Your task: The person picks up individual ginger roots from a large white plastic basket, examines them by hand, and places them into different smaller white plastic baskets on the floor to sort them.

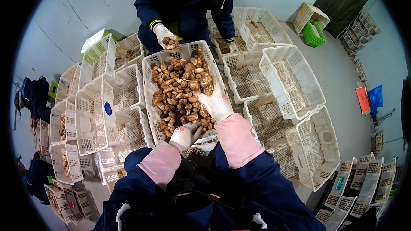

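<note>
A white plastic crate [148,109] heaped with brown, soil-marked mushrooms [179,86] stands in front of me. My right hand [218,102], in a whitish work glove, reaches over its right side. The thumb and fingers are around a large pale-brown mushroom [207,85]. At the crate's near end, my left hand [186,137] rests on the mushrooms, gloved too, with greyed fingertips bent down. Whether those fingers hold a mushroom is hidden. Across the crate, a co-worker's gloved hand [164,35] holds several mushrooms [170,43] above the far rim.
White crates [96,115] are stacked on my left and more [292,83] on my right, some with a few mushrooms. The co-worker's other hand [233,47] reaches into a crate at the far right. Green baskets [314,35] stand by the back wall. Other people [38,99] sit far left.
</note>
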`<state>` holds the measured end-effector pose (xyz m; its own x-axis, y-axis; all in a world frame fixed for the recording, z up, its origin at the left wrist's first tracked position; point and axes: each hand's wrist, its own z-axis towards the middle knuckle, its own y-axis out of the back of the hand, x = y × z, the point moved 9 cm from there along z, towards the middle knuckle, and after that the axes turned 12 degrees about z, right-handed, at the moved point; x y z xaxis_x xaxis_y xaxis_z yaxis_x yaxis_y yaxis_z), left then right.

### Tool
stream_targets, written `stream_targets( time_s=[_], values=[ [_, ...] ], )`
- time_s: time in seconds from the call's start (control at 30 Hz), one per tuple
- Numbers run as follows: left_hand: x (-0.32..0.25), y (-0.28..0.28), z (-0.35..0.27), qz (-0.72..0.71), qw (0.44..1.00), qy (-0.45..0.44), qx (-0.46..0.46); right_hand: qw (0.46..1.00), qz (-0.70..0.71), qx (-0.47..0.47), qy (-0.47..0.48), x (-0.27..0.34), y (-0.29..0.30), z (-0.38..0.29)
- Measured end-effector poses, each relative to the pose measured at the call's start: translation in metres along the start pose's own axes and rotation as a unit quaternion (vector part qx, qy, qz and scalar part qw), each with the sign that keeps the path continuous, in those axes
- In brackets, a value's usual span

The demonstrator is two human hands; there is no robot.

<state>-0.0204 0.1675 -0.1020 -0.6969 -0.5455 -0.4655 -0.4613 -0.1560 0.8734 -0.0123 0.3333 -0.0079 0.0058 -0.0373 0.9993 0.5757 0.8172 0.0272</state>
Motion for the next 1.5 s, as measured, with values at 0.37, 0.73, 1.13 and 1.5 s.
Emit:
stream_targets(
  time_s=[0.37, 0.73, 1.13, 1.5],
  values=[
    [0.000, -0.001, 0.001, 0.004, 1.000, 0.010, 0.011, 0.999, 0.044, 0.006, -0.002, -0.006, -0.002, 0.001],
    [0.001, 0.001, -0.001, -0.005, 1.000, 0.002, -0.004, 0.991, 0.131, 0.024, 0.018, -0.006, -0.010, 0.002],
    [0.001, 0.004, -0.003, 0.009, 1.000, -0.003, -0.003, 0.987, 0.144, 0.003, -0.065, -0.015, -0.012, 0.009],
    [-0.007, -0.002, 0.010, 0.019, 1.000, -0.009, 0.006, 0.908, 0.407, -0.091, 0.045, -0.079, 0.061, 0.050]
  ],
)
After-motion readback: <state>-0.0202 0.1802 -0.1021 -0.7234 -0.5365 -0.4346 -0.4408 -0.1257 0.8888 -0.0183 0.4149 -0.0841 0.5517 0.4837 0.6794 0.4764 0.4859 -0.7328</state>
